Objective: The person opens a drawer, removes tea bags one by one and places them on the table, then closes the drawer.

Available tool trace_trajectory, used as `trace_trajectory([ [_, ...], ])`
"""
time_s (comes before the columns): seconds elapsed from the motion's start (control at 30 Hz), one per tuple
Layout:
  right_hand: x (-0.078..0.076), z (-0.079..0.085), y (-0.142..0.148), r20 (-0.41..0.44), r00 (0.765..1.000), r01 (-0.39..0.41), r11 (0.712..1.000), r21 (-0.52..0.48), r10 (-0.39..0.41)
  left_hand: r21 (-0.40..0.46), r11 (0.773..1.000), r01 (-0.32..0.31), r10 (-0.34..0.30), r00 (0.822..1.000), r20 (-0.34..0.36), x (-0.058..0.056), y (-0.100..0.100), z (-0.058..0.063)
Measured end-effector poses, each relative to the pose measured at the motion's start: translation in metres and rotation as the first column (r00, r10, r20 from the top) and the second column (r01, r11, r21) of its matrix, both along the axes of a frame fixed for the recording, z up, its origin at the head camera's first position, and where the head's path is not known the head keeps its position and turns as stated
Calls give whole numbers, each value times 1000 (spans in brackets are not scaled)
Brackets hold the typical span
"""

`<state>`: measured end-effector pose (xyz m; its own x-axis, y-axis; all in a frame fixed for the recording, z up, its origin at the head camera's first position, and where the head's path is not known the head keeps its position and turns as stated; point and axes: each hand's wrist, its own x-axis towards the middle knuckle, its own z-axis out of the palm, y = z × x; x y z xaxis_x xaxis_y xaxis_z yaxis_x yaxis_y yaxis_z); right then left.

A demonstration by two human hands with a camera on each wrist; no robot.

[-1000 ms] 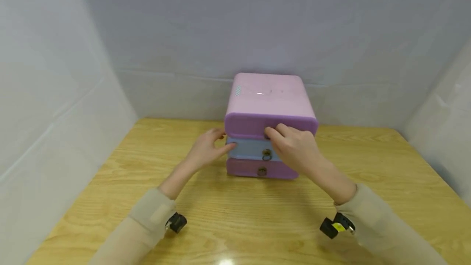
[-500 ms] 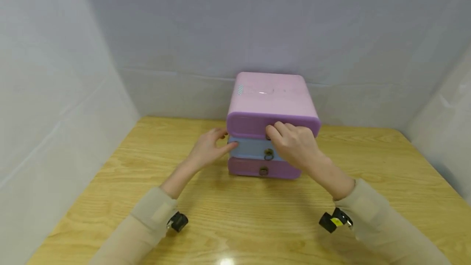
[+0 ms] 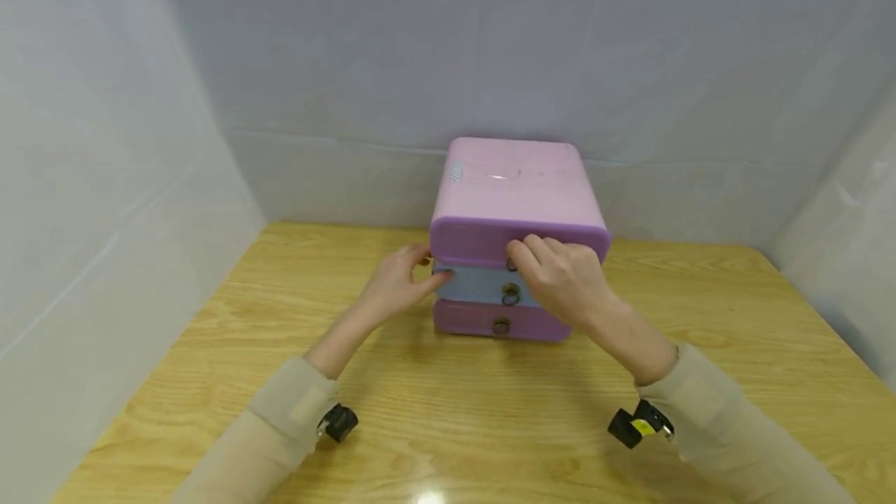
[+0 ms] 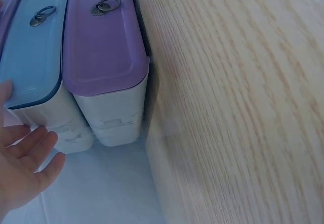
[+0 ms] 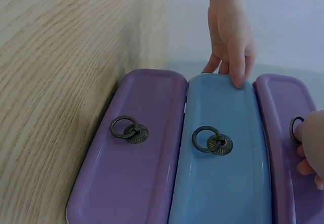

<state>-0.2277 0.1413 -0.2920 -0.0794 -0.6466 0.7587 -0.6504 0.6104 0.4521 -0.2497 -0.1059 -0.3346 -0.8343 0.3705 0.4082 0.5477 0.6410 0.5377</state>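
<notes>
Clearly, both hands are on the chest.
The right hand, knuckles up and fingers curled, grips the ring of the top drawer; the left hand, fingers loosely extended beside the chest, rests its thumb on the blue drawer. The chest stands on the table.

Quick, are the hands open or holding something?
Left hand: open, its thumb touching the blue drawer.
Right hand: closed, holding the ring on the top purple drawer.
</notes>
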Motion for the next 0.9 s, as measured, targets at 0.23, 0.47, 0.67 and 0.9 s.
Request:
trace_trajectory([
  [0.23, 4, 1, 1, -34, 999, -6, 1000, -17, 5, 5, 1000, 2, -2, 1000, -2, 0, 0, 0],
  [0.47, 12, 1, 1, -42, 999, -6, 1000, -13, 6, 28, 1000, 3, -3, 1000, -18, 2, 0, 0],
  [0.67, 16, 2, 2, -76, 996, -40, 999, -23, 39, 17, 1000, 1, 0, 999, -38, 1, 1, 0],
  [0.9, 25, 3, 0, -101, 990, -100, 994, -39, 96, 17, 1000, -2, 3, 995, -98, -2, 0, -3],
])
